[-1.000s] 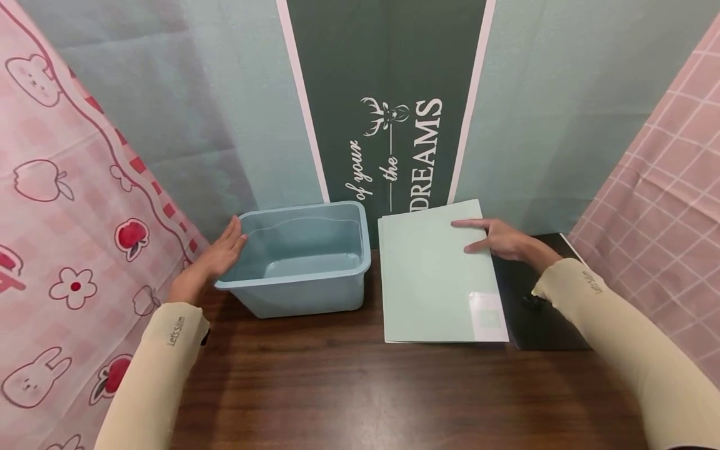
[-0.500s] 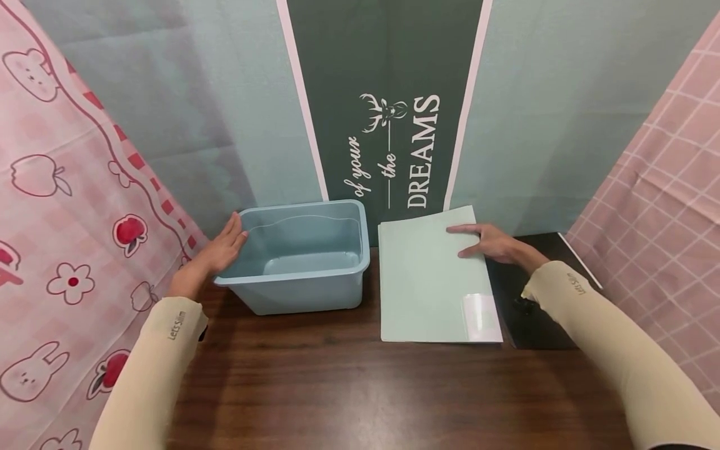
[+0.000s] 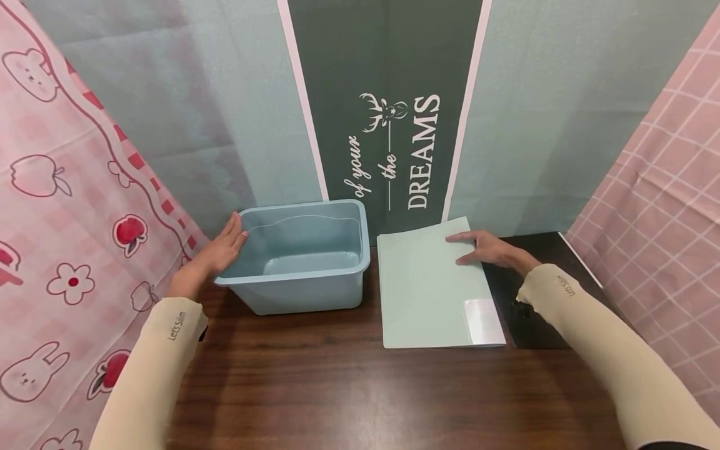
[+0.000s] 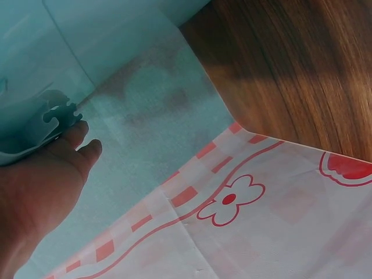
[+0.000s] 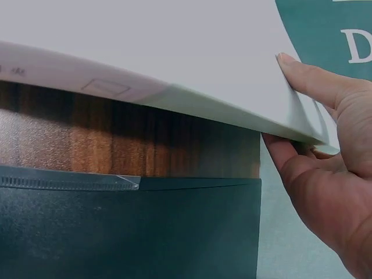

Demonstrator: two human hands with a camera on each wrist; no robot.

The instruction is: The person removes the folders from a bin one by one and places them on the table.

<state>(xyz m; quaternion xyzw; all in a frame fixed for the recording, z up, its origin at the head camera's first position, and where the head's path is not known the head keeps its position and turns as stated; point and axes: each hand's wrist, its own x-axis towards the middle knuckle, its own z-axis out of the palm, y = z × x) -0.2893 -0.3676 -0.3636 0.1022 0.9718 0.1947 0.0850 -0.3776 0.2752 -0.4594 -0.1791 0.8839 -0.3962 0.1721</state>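
Note:
A light-blue plastic bin [image 3: 306, 292] stands at the left, near the back wall. My left hand [image 3: 218, 255] rests on its left rim with fingers extended; in the left wrist view the fingertips [image 4: 93, 150] touch the ribbed rim edge. My right hand [image 3: 488, 247] grips the right edge of a pale green folder [image 3: 430, 287], near its back corner. In the right wrist view one digit lies on top of the folder and other fingers are beneath it, and its edge [image 5: 215, 107] is raised above the table. A clear label pocket [image 3: 484, 322] sits at its front right corner.
A black folder [image 3: 534, 328] lies on the table to the right, partly under my right forearm. The brown wooden table [image 3: 337, 394] extends in front. Grey-green cloth [image 3: 540, 125] hangs behind, with pink patterned cloth [image 3: 73, 237] left and pink checked cloth [image 3: 664, 219] right.
The pale green folder's back edge has come lower and toward me, with my right hand shifting slightly left and down along with it. My left hand and the bin stay nearly in place.

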